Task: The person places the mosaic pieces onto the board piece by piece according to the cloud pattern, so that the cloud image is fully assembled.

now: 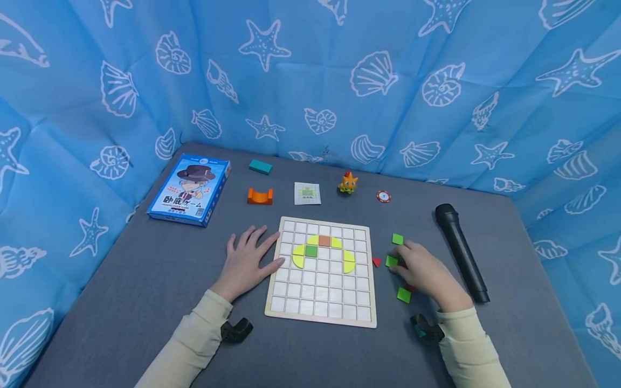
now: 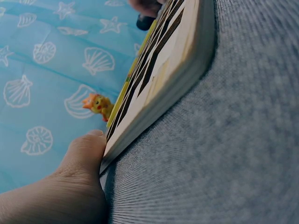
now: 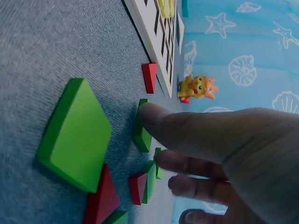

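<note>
My left hand (image 1: 244,267) is spread on the table at the left side of the wooden grid board (image 1: 322,318). Its thumb (image 2: 86,151) and index fingertip rest on the board's edge. Yellow rounded pieces (image 1: 349,261), an orange-brown square (image 1: 324,241) and a green square (image 1: 311,251) form an arch on the grid. Right of the board, my right hand (image 1: 427,275) pinches a green square tile (image 3: 141,133) with its thumb at the near edge; the index finger is mostly hidden behind the thumb. Other green tiles (image 1: 404,295) and red triangles (image 1: 376,262) lie around it.
Behind the board are a pattern card (image 1: 307,193), an orange arch block (image 1: 260,197), a teal block (image 1: 260,167), a small toy figure (image 1: 347,183) and a poker chip (image 1: 383,196). A blue game box (image 1: 189,188) lies at left, a black microphone (image 1: 462,253) at right.
</note>
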A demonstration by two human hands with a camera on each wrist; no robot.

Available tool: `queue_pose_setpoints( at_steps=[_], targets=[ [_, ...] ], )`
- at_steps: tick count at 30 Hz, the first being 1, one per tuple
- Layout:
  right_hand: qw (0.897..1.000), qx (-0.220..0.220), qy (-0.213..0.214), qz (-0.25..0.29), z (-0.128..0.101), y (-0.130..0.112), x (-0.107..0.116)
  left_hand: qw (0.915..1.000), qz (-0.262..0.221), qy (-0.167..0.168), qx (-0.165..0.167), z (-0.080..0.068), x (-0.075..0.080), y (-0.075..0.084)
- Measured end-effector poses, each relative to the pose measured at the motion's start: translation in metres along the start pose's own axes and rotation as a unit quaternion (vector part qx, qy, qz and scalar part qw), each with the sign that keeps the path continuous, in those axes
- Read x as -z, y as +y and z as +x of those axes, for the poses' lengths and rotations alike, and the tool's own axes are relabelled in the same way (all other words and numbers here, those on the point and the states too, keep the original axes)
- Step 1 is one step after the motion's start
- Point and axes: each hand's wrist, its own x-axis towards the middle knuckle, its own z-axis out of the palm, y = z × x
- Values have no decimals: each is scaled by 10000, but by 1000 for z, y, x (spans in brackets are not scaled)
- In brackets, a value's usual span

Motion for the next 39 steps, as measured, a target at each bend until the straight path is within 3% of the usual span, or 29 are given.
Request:
queue_pose_setpoints(
  at_steps=[6,12,25,39],
  targets=[
    [9997,216,68,-133,-1,-2,1,10000,7,-32,69,0,0,0],
    [9998,134,-40,-132,-1,-3,0,10000,20,-57,74,0,0,0],
    [9996,223,194,-50,-1,-6,-2,9999,49,-75,79,0,1,0],
    [9943,910,547,9,15,-43,1,9999,32,-123,106,0,1,1]
  ],
)
